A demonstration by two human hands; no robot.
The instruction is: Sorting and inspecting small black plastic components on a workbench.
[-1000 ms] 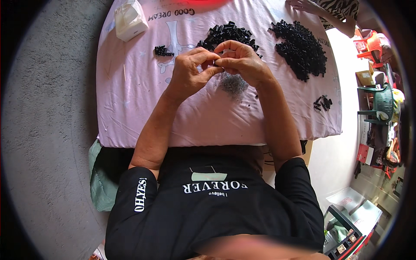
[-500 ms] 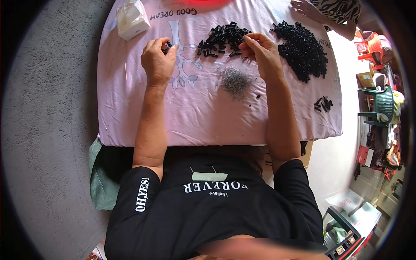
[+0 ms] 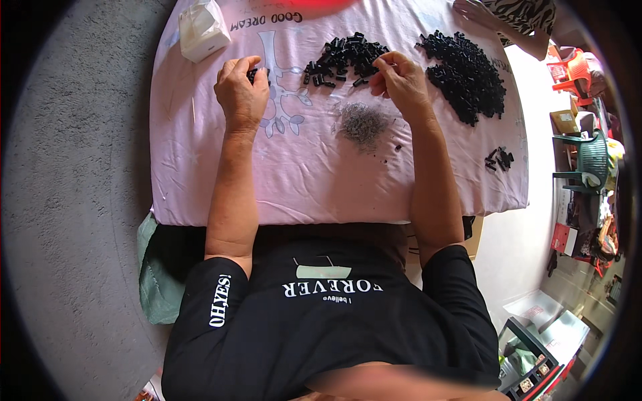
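Small black plastic tube-like pieces [image 3: 253, 75] show between the thumb and curled fingers of my left hand [image 3: 238, 93], which is closed on them. My right hand [image 3: 405, 83] is at the right end of a heap of similar black pieces [image 3: 344, 57]. Its thumb and fingers are pinched together, and whatever they hold is hidden or too small to name. Just below, between my hands, lies a loose pile of tiny silvery-grey bits [image 3: 362, 125]. To the right of my right hand spreads a larger heap of black pieces [image 3: 471, 87].
A pink printed cloth [image 3: 301, 187] covers the table. A white tissue pack [image 3: 202, 33] stands at the far left, and a few black pieces [image 3: 499, 159] lie near the right edge. Another person's arm [image 3: 481, 19] rests at the far right. A green chair [image 3: 591, 160] stands beyond.
My left hand's thumb and fingers have shifted slightly, showing more of the black pieces. My right hand has moved a little to the left, beside the heap.
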